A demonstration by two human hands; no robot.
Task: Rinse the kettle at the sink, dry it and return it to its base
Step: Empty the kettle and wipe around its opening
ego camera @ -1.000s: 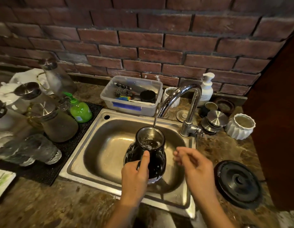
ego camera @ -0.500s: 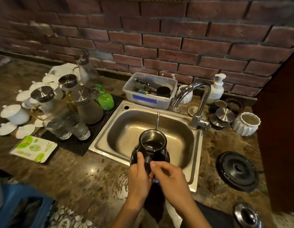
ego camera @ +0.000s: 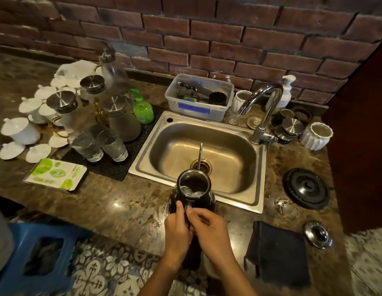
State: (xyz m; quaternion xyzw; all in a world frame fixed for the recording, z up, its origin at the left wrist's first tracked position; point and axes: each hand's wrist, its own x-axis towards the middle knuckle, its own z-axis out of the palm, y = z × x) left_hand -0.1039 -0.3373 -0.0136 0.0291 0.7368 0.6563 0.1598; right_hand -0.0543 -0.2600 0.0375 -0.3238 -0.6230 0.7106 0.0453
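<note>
At the surface's left end we saw white lidded cups (ego camera: 21, 130), then glass carafes (ego camera: 123, 122) and tumblers (ego camera: 100, 147) crowded on a dark mat (ego camera: 140, 154) hard against the sink's left rim, which left little room that way. In the middle the steel sink (ego camera: 258, 184) lay empty beneath the tap (ego camera: 262, 107). We held the kettle (ego camera: 193, 193) upright above the sink's near rim, lid off, spout toward the basin, probably so that drips fell there. Our left hand (ego camera: 177, 233) was closed round its handle; our right hand (ego camera: 213, 229) was curled against the same spot, though we could not tell what it gripped. To the right, a dark cloth (ego camera: 275, 251) lay at the near edge, handy for drying, and the round black base (ego camera: 306, 188) sat beyond it with open surface around.
</note>
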